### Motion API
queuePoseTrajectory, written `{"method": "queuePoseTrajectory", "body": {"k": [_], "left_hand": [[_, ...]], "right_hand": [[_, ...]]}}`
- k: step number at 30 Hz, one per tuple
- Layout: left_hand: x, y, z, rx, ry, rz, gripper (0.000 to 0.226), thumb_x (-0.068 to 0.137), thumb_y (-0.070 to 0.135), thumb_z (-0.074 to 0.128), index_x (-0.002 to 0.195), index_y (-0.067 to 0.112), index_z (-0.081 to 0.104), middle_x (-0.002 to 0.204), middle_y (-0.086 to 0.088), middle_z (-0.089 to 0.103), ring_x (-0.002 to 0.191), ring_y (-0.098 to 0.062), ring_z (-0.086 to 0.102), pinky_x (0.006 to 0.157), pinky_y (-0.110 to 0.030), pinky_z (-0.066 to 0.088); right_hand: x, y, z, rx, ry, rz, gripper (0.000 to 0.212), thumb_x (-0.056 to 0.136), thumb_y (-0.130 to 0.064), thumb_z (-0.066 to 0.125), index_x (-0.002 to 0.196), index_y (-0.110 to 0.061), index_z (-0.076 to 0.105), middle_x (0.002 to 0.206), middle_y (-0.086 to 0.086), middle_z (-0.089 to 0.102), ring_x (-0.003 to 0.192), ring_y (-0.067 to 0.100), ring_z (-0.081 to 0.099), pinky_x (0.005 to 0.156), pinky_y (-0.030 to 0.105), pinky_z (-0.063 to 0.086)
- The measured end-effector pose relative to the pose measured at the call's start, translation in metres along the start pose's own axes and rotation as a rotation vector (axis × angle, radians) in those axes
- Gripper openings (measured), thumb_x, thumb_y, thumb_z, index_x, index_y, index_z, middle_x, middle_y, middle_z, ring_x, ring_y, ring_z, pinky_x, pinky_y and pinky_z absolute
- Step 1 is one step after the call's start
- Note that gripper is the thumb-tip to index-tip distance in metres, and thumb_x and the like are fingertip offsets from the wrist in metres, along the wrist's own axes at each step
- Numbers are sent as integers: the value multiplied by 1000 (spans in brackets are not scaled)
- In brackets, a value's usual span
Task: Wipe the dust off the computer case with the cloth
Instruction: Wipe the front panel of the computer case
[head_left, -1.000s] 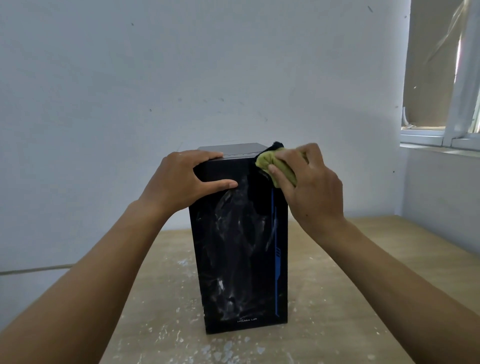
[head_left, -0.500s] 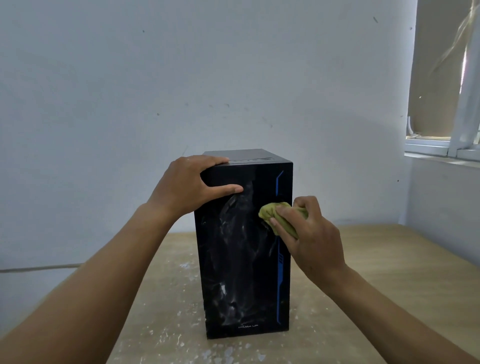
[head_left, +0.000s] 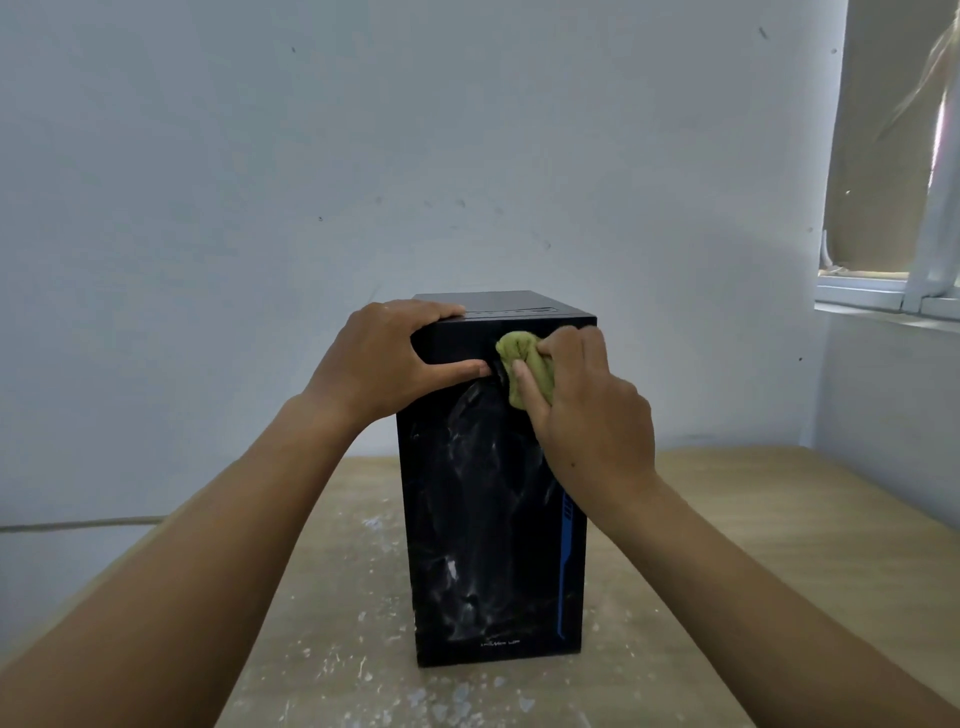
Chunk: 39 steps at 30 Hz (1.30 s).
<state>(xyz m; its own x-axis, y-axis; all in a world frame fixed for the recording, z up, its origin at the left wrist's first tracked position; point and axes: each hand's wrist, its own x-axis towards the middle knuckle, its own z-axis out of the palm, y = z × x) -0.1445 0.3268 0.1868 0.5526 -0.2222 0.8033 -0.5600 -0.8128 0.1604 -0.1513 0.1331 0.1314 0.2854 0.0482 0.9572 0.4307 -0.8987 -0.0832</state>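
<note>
The black case (head_left: 488, 545) stood upright mid-table (head_left: 737, 525), its near face streaked with dust. The left hand (head_left: 382, 364) gripped its top left edge, fingers curled over the top and thumb across the front. The right hand (head_left: 592, 421) pinched a bunched green cloth (head_left: 527, 371) against the upper front, hiding the top of the blue stripe. The case's sides were out of sight. Tabletop showed on both sides, wider at right.
</note>
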Motion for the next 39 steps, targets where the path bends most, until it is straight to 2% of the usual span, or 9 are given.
{"method": "queuePoseTrajectory", "body": {"k": [2,5,9,14,18,21,28,33,39], "left_hand": [[0,0,-1,8,-22,2,69,65,58,79,120,19,69,112,4,71,94,-5,61,90,-24,49],[0,1,-4,20,-64,14,82,59,72,67,122,20,68,115,5,70,101,-9,64,94,-27,50],[0,0,-5,9,-70,3,86,56,78,62,122,22,67,114,7,70,100,-8,63,92,-24,49],[0,-1,-3,1,-66,2,84,57,80,66,120,25,68,111,9,70,97,-7,63,90,-26,51],[1,0,-3,7,-59,0,82,58,76,64,120,23,68,110,10,70,92,-2,58,87,-21,48],[0,0,-4,7,-64,-9,83,57,77,64,120,23,68,112,9,70,94,-3,60,90,-24,49],[0,3,-6,2,-86,-22,84,56,77,64,121,24,68,115,10,70,103,-6,63,96,-26,49],[1,3,-7,14,-92,-31,84,55,77,64,121,24,68,113,11,70,99,-6,63,92,-23,48],[3,2,-7,47,-127,-38,92,52,81,63,125,24,66,117,10,69,104,-8,63,90,-20,45]], "right_hand": [[-12,2,2,35,-27,-6,35,97,-45,38,91,-12,49,82,2,49,42,14,38,35,23,34],[-20,5,0,115,-43,4,30,95,-43,48,90,-13,50,79,1,49,41,16,43,35,21,31],[-12,5,-4,146,-21,22,24,93,-38,55,94,-14,52,81,0,54,44,14,42,40,13,22],[14,6,-7,89,51,29,24,94,-36,53,102,-13,56,98,7,53,52,16,40,46,19,28],[9,6,-1,100,69,23,21,93,-37,53,100,-18,53,97,7,52,52,17,43,44,23,36],[-12,10,5,109,36,-9,25,94,-41,49,98,-17,55,94,5,52,53,17,50,39,25,44],[-33,22,0,145,-38,-38,29,91,-42,55,103,-16,61,94,4,54,55,15,52,42,20,42],[9,18,-11,175,2,40,27,91,-37,59,110,-19,59,99,6,52,59,23,55,50,24,39],[24,4,-5,150,9,-44,24,92,-36,59,101,-14,61,98,6,53,58,23,54,45,31,49]]}}
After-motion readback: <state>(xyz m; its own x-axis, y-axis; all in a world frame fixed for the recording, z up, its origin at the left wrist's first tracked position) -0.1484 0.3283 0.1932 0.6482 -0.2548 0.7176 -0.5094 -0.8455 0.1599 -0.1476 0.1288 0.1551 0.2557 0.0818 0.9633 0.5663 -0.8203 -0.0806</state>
